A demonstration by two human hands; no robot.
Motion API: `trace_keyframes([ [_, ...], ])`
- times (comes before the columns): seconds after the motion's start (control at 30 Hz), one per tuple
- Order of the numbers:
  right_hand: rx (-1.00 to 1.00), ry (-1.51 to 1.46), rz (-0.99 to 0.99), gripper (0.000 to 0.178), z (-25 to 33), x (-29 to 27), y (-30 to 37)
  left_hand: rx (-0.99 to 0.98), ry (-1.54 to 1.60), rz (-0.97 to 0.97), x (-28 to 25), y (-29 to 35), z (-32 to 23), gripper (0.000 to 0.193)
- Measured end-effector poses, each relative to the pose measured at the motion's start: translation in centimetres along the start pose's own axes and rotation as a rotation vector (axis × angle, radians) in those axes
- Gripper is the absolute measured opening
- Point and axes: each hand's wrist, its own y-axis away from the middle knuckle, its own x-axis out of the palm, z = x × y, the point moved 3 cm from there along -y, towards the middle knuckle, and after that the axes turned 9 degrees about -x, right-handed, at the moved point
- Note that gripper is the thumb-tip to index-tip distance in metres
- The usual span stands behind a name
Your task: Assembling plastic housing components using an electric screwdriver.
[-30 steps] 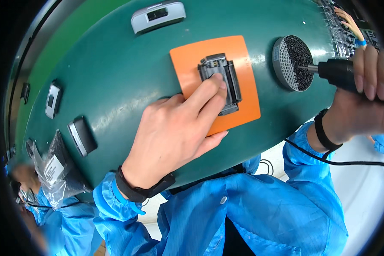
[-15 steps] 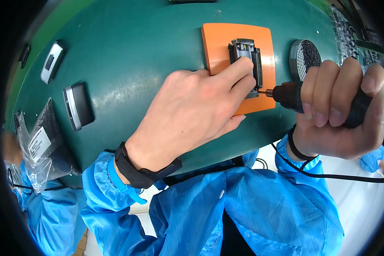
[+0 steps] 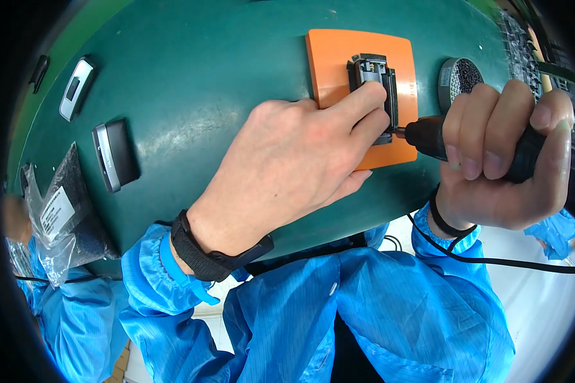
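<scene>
- Green matting (image 3: 191,96) covers the workbench, where a person in a blue smock works over an orange pad (image 3: 338,57) set near the far edge.
- On that pad lies a small black housing (image 3: 374,80), pinned flat by the left hand (image 3: 294,166), its fingers together and pressed down on the part's near side.
- At the right, the right hand (image 3: 498,159) is wrapped tight round a black electric screwdriver (image 3: 428,137), fingers closed on the grip, the bit meeting the housing's lower right corner.
- Judged from this, the step goes best with the bit held square to the screw, pressure steady, and the left fingers kept clear of the tip.
- Just beyond the tool sits a round dish of small dark screws (image 3: 460,76).
- Well apart at the left lie two grey-and-black parts (image 3: 112,156) and some clear plastic bags (image 3: 57,217).
</scene>
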Motion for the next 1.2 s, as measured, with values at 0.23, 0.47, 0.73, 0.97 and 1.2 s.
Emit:
trace_keyframes([
  [0.23, -0.028, 0.018, 0.055, 0.018, -0.1, 1.4, 0.5, 0.012, 0.021, -0.028, -0.1, 0.1, 0.0, 0.061],
  [0.47, -0.058, -0.072, 0.083, 0.017, -0.2, 0.5, 0.3, 0.017, -0.003, 0.012, -0.1, 0.1, -0.1, 0.062],
  [0.73, -0.179, 0.125, -0.101, 0.031, 7.0, -9.4, 0.4, 0.021, -0.068, 0.032, -0.6, -0.6, -0.7, 0.066],
  [0.97, -0.171, 0.231, -0.327, 0.026, 3.7, -10.7, 2.2, -0.016, -0.052, 0.081, -0.3, -1.0, -0.8, 0.067],
  [1.2, -0.16, 0.26, -0.351, 0.029, 1.7, -10.5, 2.3, -0.035, -0.07, 0.098, -0.4, -1.2, -0.9, 0.065],
])
